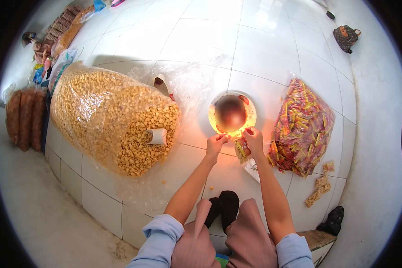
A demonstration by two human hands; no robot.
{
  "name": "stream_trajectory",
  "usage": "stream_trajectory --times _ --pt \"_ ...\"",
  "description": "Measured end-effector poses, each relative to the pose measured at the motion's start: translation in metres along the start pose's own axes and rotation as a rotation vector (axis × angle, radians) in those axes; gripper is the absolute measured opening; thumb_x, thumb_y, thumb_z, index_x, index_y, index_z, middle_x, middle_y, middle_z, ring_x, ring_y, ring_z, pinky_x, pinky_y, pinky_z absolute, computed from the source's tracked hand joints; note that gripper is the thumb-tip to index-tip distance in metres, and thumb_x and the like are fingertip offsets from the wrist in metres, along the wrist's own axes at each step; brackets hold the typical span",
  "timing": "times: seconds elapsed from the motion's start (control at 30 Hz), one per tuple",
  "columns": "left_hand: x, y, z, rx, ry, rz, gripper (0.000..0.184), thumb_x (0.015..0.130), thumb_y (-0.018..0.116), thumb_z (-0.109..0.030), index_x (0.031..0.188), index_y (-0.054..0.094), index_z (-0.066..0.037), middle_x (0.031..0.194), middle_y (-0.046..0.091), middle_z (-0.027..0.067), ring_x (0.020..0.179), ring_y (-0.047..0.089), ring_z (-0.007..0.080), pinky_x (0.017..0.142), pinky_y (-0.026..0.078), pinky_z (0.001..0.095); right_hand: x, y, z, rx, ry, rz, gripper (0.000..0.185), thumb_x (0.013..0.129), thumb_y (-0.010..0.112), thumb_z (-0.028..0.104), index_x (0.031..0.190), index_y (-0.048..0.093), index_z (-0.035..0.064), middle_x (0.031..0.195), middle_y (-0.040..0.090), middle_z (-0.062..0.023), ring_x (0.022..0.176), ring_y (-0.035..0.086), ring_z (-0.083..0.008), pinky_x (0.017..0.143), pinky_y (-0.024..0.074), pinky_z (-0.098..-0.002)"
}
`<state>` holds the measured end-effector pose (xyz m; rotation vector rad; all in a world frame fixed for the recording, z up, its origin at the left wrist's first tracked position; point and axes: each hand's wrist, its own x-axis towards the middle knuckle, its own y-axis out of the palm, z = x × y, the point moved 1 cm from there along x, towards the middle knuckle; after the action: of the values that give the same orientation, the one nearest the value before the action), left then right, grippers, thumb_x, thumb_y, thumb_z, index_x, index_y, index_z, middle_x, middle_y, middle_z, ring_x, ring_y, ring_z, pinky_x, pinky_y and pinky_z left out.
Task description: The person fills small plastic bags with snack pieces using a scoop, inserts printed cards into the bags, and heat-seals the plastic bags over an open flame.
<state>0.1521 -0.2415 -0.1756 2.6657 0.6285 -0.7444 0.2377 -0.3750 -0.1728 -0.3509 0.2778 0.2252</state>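
My left hand (215, 146) and my right hand (254, 139) are closed in a pinch at the top of a small clear snack packet (242, 150), one at each side. The packet hangs between them, with pale snack pieces and a yellow and red label showing inside. Just beyond my fingertips sits a round pale dish (213, 117), its near edge glowing bright orange-yellow. A dark blurred patch covers its middle, so what is in there cannot be made out. Under the packet lies a white piece with dark print (252, 169), partly hidden by my right forearm.
To the left, a large clear bag (89, 107) spills ring-shaped snacks around a white scoop (157, 136). At right lies a bag of red and yellow sachets (301, 129), with filled packets (319, 190) nearby. Long brown bags (27, 118) lean at far left; a handbag (346, 38) rests by the wall.
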Motion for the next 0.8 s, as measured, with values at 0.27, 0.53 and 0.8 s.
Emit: stream_trajectory --times 0.27,0.53,0.8 --pt "0.022 0.003 0.012 0.096 0.067 -0.144 0.020 0.077 0.062 -0.017 0.090 0.064 -0.002 0.067 0.053 -0.0036 0.061 0.043 0.0049 0.054 0.033 0.0194 0.014 0.006 -0.014 -0.013 -0.061 -0.036 0.012 0.076 0.057 0.011 0.078 0.062 -0.0005 0.066 0.060 -0.0028 0.058 0.052 -0.0076 0.053 0.0422 -0.0236" --pt "0.030 0.006 0.008 0.084 0.060 -0.294 0.019 0.076 0.065 -0.015 0.087 0.065 0.000 0.067 0.054 -0.0027 0.060 0.043 0.0046 0.054 0.034 0.0195 0.023 0.012 -0.003 -0.094 -0.084 -0.068 0.016 0.076 0.058 0.011 0.086 0.064 -0.0004 0.075 0.064 -0.0069 0.066 0.058 -0.0122 0.062 0.0453 -0.0254" --pt "0.039 0.008 0.010 0.015 0.084 -0.252 0.018 0.079 0.062 -0.014 0.090 0.064 0.001 0.073 0.057 -0.0015 0.065 0.048 0.0043 0.060 0.038 0.0182 0.030 0.013 -0.008 -0.112 -0.105 -0.130 0.015 0.074 0.062 0.017 0.082 0.066 0.0047 0.074 0.065 -0.0091 0.068 0.062 -0.0186 0.064 0.0466 -0.0288"
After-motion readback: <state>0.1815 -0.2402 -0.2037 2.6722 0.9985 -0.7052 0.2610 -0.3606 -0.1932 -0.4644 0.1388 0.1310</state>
